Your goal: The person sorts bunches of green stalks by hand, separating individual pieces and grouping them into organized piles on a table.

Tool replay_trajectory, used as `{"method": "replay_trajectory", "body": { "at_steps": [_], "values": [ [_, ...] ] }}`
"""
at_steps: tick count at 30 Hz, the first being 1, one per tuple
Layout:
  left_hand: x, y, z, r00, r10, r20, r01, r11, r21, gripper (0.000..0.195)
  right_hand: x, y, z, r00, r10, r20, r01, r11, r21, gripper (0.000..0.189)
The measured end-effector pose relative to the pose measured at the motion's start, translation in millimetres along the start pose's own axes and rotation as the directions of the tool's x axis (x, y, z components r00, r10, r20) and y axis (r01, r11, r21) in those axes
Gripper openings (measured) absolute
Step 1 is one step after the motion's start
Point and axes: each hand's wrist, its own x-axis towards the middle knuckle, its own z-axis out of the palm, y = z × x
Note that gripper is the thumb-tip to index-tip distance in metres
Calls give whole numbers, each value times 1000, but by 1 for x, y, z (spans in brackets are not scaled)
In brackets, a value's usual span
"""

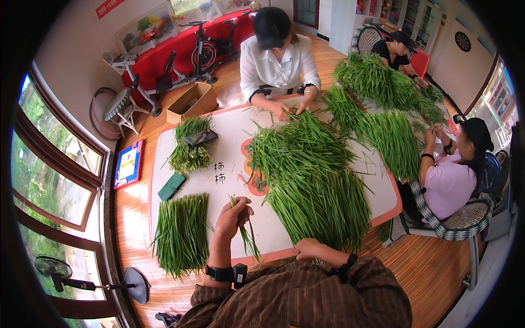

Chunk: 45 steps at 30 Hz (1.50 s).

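Note:
My left hand (234, 216) is closed around a few garlic chive stalks (248, 241), held upright over the table's near side with the leaves hanging below my fist. My right hand (308, 248) is by the table's near edge, fingers curled down; whether anything is in it is hidden. Just beyond the right hand, a large heap of garlic chives (318, 201) spreads across the table (229, 184). Left of my left hand, a neatly aligned pile of chives (181, 231) lies with its leaf ends over the edge.
A green box-like object (171, 186) and a dark phone-like object (201, 137) on trimmed chives (189, 158) sit at left. Across the table a person in white (283, 61) handles chives. Two people work at right beside more chives (389, 139). A cardboard box (192, 102) stands beyond the table.

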Motion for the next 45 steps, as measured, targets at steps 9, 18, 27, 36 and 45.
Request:
{"method": "replay_trajectory", "body": {
  "at_steps": [9,18,27,36,45],
  "values": [
    [9,-15,-41,986,142,-92,-138,989,51,24,23,3,-42,822,32,-569,202,917,343,24],
    [20,0,-34,929,52,-367,-133,971,-197,22,44,23,-103,465,365,-806,-354,911,209,23],
    [40,0,-12,970,65,-236,-104,982,-160,18,-1,67,-104,675,374,-636,357,588,726,26],
    [57,-7,40,999,-43,-30,41,996,-76,19,-17,86,-102,548,493,-675,285,648,706,31],
    [60,-14,78,973,-152,176,128,981,144,32,-43,28,-123,438,372,-818,96,886,454,25]
  ]
}}
